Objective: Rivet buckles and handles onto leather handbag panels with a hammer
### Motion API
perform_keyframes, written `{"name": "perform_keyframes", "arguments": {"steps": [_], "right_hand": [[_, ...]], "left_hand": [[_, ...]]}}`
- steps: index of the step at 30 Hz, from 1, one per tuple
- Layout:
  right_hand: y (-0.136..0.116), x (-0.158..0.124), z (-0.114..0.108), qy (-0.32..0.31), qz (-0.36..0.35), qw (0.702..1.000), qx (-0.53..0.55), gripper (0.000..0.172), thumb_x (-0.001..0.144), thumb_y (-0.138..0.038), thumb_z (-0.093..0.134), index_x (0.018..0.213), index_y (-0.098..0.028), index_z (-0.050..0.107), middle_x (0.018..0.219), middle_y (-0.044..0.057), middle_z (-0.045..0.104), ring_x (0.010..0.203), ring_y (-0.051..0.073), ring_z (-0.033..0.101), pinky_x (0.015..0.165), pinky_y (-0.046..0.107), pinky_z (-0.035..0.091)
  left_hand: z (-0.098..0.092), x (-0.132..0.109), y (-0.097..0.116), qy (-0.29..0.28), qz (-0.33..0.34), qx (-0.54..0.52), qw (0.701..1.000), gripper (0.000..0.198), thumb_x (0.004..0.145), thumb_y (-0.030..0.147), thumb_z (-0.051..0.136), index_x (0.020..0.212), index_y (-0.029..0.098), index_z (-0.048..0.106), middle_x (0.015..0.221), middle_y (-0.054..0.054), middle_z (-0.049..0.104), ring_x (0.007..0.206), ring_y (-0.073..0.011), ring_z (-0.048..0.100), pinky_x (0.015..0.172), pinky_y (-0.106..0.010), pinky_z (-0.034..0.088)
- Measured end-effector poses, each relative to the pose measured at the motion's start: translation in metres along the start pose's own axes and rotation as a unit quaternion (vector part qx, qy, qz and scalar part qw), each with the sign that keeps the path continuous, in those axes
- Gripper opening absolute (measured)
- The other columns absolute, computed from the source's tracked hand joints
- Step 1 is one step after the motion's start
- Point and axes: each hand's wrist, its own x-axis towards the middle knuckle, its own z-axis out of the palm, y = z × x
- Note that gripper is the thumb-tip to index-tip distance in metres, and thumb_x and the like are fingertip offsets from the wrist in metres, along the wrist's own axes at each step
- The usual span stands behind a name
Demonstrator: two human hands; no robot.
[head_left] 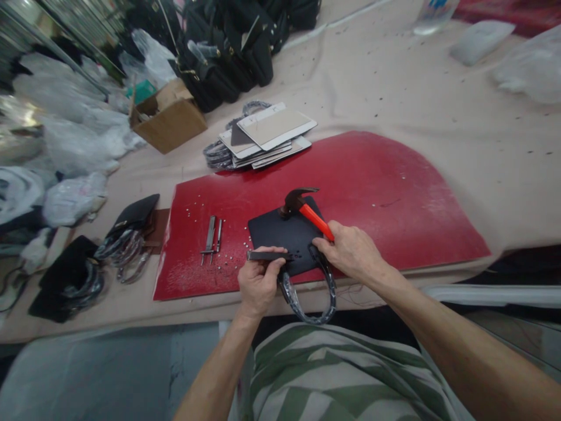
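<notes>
A flat black panel [274, 229] lies on the red mat in front of me. Several small dark holes or marks show near its front edge. My left hand [259, 285] pinches a dark metal punch [268, 255], its pronged end against or just over those marks; contact is unclear. In my right hand [350, 248] is a claw hammer [313, 217] with an orange handle, its head over the panel's back part. My right fingertips are also by one end of a plastic-wrapped bag handle [316, 320], which loops over the mat's front edge.
Two metal punches [211, 234] and scattered small bits lie on the red mat [372, 175]. Behind are stacked panels [276, 127], a cardboard box [170, 123] and black bags [228, 58]. Pieces with wrapped handles [131, 228] lie to the left.
</notes>
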Motion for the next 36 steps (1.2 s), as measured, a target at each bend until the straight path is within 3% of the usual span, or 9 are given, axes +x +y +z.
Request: {"name": "perform_keyframes", "arguments": {"steps": [11,16,21,25,28,36], "right_hand": [[0.001,0.000,0.000,-0.005,0.003,1.000,0.001,0.030,0.095,-0.046,0.053,0.096,-0.018,0.062,0.080,0.010,0.070,0.073,0.026,0.066,0.057,0.031,0.025],[0.001,0.000,0.001,0.007,-0.006,1.000,0.006,0.029,0.095,-0.045,0.053,0.094,-0.018,0.062,0.079,0.010,0.071,0.071,0.026,0.066,0.055,0.031,0.023],[0.000,-0.001,0.001,0.004,-0.005,1.000,0.005,0.028,0.095,-0.045,0.054,0.096,-0.018,0.062,0.078,0.010,0.071,0.070,0.026,0.066,0.055,0.031,0.023],[0.000,-0.001,0.001,0.003,-0.004,1.000,0.004,0.027,0.095,-0.044,0.055,0.096,-0.018,0.061,0.079,0.011,0.071,0.072,0.026,0.067,0.055,0.030,0.023],[0.000,-0.002,0.000,0.003,-0.007,1.000,0.001,0.027,0.095,-0.044,0.055,0.096,-0.018,0.061,0.080,0.011,0.071,0.073,0.026,0.067,0.056,0.031,0.024],[0.000,-0.001,0.000,-0.001,-0.002,1.000,0.004,0.028,0.095,-0.045,0.054,0.097,-0.018,0.062,0.081,0.010,0.071,0.074,0.026,0.068,0.056,0.031,0.024]], "left_hand": [[-0.001,-0.003,-0.007,-0.033,0.101,0.081,0.991,0.018,0.090,0.022,0.069,0.107,0.019,0.063,0.101,-0.006,0.076,0.097,-0.0205,0.074,0.093,-0.038,0.059],[0.002,0.000,-0.004,-0.026,0.142,0.130,0.981,0.015,0.092,0.019,0.065,0.106,0.019,0.062,0.098,-0.005,0.076,0.092,-0.0178,0.074,0.088,-0.032,0.060],[0.005,0.003,0.003,-0.024,0.215,0.213,0.953,0.012,0.094,0.017,0.061,0.106,0.018,0.062,0.096,-0.006,0.074,0.091,-0.0171,0.073,0.082,-0.027,0.060],[0.007,0.000,0.005,-0.010,0.285,0.222,0.932,0.013,0.094,0.014,0.061,0.107,0.016,0.063,0.096,-0.007,0.074,0.093,-0.0163,0.073,0.086,-0.026,0.059],[0.007,-0.002,0.003,0.000,0.285,0.215,0.934,0.015,0.094,0.014,0.063,0.109,0.016,0.064,0.097,-0.006,0.074,0.093,-0.0162,0.073,0.088,-0.027,0.059],[0.002,-0.002,0.001,-0.009,0.208,0.199,0.957,0.011,0.094,0.019,0.063,0.104,0.017,0.068,0.099,-0.006,0.074,0.096,-0.0177,0.072,0.090,-0.031,0.058]]}}
